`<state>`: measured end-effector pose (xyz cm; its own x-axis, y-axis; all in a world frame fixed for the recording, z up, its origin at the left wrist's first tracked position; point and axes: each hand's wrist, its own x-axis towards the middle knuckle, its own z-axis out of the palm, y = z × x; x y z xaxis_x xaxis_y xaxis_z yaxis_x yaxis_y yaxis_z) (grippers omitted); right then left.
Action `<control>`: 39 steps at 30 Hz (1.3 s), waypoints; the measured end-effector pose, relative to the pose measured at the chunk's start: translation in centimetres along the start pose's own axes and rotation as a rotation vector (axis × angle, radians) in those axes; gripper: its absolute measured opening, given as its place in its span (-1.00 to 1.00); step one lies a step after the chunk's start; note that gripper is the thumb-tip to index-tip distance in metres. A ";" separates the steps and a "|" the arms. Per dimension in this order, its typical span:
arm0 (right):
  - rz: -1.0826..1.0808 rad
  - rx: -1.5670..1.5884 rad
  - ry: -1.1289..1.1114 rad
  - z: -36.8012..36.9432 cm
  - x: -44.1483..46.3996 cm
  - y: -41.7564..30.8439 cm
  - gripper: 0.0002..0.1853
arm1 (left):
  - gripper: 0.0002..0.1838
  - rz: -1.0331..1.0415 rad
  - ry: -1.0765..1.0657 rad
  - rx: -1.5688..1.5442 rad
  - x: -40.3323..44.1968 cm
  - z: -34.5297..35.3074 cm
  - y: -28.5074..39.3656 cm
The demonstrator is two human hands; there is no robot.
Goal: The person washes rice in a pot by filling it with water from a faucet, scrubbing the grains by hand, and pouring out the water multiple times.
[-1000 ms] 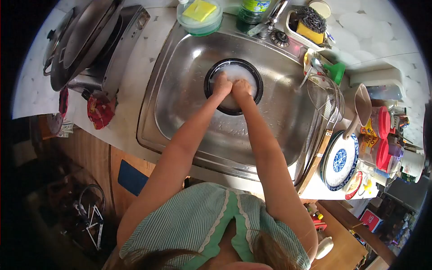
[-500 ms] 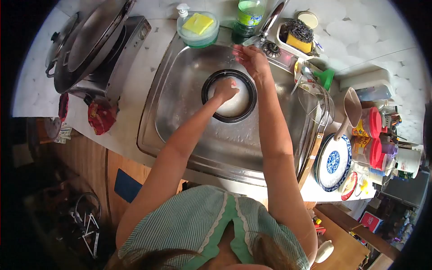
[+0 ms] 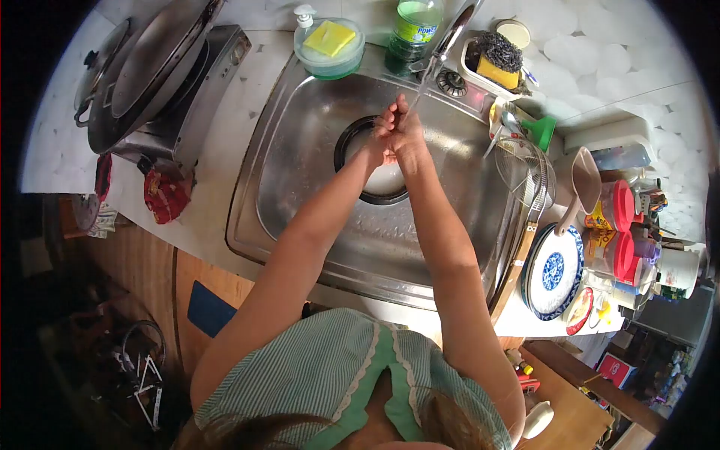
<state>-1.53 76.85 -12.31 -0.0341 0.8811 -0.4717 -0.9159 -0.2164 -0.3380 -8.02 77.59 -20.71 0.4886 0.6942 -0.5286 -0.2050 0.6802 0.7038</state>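
A black-rimmed round pot (image 3: pixel 352 140) stands in the steel sink, holding cloudy white liquid (image 3: pixel 385 182); what lies under its surface is hidden. Over the pot, my left hand (image 3: pixel 381 140) touches my right hand (image 3: pixel 407 135), its fingers apart against the right palm. The right hand's fingers stretch up toward the faucet (image 3: pixel 455 34). A stream of water (image 3: pixel 426 88) runs from the spout down to the right hand. Neither hand shows anything held.
Along the back stand a soap tub (image 3: pixel 330 60) with a yellow sponge, a green bottle (image 3: pixel 412 34) and a scrubber holder (image 3: pixel 480 75). A strainer (image 3: pixel 525 169) and plates (image 3: pixel 555 274) lie right of the sink (image 3: pixel 300 187). A stove with pans (image 3: pixel 157 67) is at left.
My left hand has lifted from the pot's liquid to meet the right. My right hand has come away from the faucet, down and left. Water now runs from the spout.
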 end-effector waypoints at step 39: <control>-0.822 -1.204 0.339 -4.5 -7.2 -1.4 -0.65 | -0.68 0.825 -0.091 1.541 -3.1 3.2 5.2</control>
<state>1.83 68.92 -12.13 0.5599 0.8253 0.0736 0.2427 -0.0784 -0.9669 -7.91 78.19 -13.92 0.7334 0.6616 0.1562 0.4933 -0.6760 0.5474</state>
